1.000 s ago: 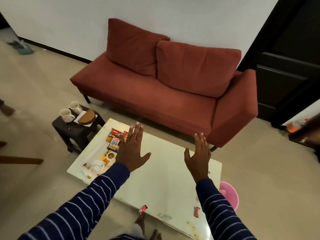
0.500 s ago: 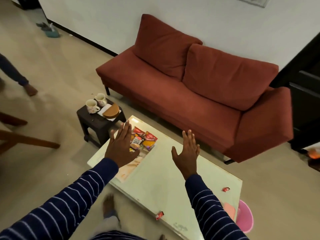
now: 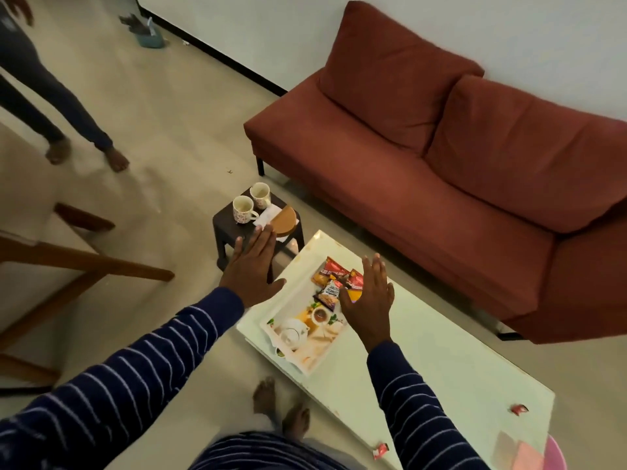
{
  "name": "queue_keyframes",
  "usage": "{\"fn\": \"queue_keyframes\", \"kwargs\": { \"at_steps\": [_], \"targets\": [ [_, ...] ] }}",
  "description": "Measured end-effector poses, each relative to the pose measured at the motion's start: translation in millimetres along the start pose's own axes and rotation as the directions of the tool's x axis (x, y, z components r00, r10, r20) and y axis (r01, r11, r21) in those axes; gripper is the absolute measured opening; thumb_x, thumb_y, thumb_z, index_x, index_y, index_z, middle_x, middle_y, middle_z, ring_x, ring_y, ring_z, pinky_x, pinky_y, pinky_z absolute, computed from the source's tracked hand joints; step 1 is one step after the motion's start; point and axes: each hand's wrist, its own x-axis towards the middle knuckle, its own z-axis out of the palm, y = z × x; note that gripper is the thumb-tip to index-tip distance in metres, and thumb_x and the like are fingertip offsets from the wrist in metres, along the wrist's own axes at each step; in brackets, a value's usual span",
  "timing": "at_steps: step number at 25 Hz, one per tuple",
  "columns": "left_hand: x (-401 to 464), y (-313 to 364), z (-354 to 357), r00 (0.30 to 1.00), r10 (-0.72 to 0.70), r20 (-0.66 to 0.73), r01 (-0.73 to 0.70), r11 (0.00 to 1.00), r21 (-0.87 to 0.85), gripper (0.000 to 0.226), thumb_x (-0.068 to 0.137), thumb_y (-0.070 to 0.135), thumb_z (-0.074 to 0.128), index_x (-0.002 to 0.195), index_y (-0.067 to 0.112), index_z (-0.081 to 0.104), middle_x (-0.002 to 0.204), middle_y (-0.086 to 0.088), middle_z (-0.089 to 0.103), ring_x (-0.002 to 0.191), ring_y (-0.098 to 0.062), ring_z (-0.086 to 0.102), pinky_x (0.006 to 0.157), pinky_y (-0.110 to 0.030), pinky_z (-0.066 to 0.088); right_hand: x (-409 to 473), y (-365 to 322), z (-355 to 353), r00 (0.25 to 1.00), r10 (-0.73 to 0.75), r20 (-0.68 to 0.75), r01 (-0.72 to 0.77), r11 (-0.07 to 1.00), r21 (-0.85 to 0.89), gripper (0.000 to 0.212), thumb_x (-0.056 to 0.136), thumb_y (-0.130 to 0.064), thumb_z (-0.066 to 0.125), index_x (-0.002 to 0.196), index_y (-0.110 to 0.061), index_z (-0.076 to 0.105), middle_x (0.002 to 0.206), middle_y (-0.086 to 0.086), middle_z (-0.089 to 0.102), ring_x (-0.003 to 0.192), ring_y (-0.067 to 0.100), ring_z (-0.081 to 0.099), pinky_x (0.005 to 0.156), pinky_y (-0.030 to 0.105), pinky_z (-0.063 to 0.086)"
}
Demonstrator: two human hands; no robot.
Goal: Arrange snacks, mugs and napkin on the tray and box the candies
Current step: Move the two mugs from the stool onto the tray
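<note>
A printed tray (image 3: 305, 354) lies on the left end of the white coffee table (image 3: 441, 361). Several snack packets (image 3: 334, 278) rest on its far end. Two mugs (image 3: 242, 209) stand on a small dark stool (image 3: 225, 228) beside a white napkin (image 3: 266, 217) and a brown round box (image 3: 285, 220). Two red candies (image 3: 519, 409) lie near the table's near edge. My left hand (image 3: 252, 269) hovers flat and empty between stool and table. My right hand (image 3: 368, 300) hovers flat over the tray's right side, empty too.
A red sofa (image 3: 441, 164) stands behind the table. Another person's legs (image 3: 57, 110) are at the far left. A wooden chair frame (image 3: 68, 262) sits to the left. A pink bin (image 3: 556, 452) shows at the table's right end. My bare feet (image 3: 281, 408) are below.
My view has swung left and down, so table and stool sit nearer the centre. Both hands have moved left, the left one toward the stool, the right one over the tray.
</note>
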Motion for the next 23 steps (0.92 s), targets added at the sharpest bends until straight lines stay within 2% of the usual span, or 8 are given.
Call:
{"fn": "queue_keyframes", "kwargs": {
  "at_steps": [5,11,14,17,21,23],
  "targets": [
    [15,-34,-9,0.998,-0.027,-0.058,0.026,0.999,-0.023,0.1,0.087,0.054,0.058,0.158,0.011,0.003,0.166,-0.007,-0.002,0.152,-0.027,-0.004,0.119,-0.054,0.003,45,-38,28,0.994,-0.105,0.032,0.105,0.994,0.002,0.078,0.09,-0.04,0.061,0.155,-0.02,0.022,0.166,0.005,0.012,0.153,0.025,0.009,0.12,0.056,0.017],
    [62,-117,-1,0.999,-0.044,-0.001,0.044,0.998,-0.053,0.101,0.086,0.052,0.063,0.158,0.011,0.004,0.166,-0.007,-0.001,0.152,-0.027,-0.003,0.12,-0.052,0.007,103,-93,77,0.987,-0.139,0.075,0.138,0.99,0.017,0.074,0.089,-0.034,0.06,0.153,-0.022,0.025,0.165,0.003,0.017,0.152,0.023,0.013,0.121,0.052,0.019],
    [115,-177,16,0.998,-0.042,0.045,0.047,0.992,-0.115,0.099,0.086,0.046,0.066,0.158,0.009,0.008,0.166,-0.008,0.003,0.152,-0.028,0.001,0.12,-0.052,0.009,146,-117,118,0.988,-0.095,0.118,0.096,0.995,-0.003,0.071,0.09,-0.033,0.06,0.152,-0.022,0.028,0.164,0.004,0.022,0.151,0.024,0.02,0.119,0.047,0.025],
    [177,-236,48,0.986,-0.025,0.166,0.059,0.978,-0.202,0.099,0.086,0.039,0.069,0.158,0.008,0.01,0.166,-0.009,0.006,0.152,-0.028,0.002,0.12,-0.051,0.01,198,-142,179,0.983,0.003,0.182,-0.007,1.0,0.023,0.066,0.09,-0.028,0.06,0.15,-0.019,0.034,0.161,0.007,0.029,0.147,0.026,0.03,0.117,0.043,0.03],
    [259,-298,94,0.964,0.0,0.265,0.076,0.958,-0.276,0.096,0.085,0.029,0.073,0.157,0.005,0.014,0.165,-0.012,0.01,0.151,-0.031,0.008,0.12,-0.05,0.014,262,-166,258,0.944,0.082,0.319,-0.12,0.988,0.1,0.055,0.095,-0.013,0.056,0.148,-0.015,0.041,0.157,0.007,0.037,0.144,0.025,0.035,0.118,0.039,0.031],
    [297,-318,120,0.952,-0.011,0.305,0.118,0.935,-0.333,0.096,0.081,0.023,0.076,0.156,0.006,0.018,0.163,-0.013,0.016,0.149,-0.031,0.017,0.119,-0.046,0.021,288,-169,292,0.92,0.113,0.375,-0.174,0.976,0.133,0.05,0.096,-0.007,0.053,0.146,-0.012,0.045,0.152,0.009,0.045,0.14,0.026,0.04,0.116,0.037,0.031]
  ]
}}
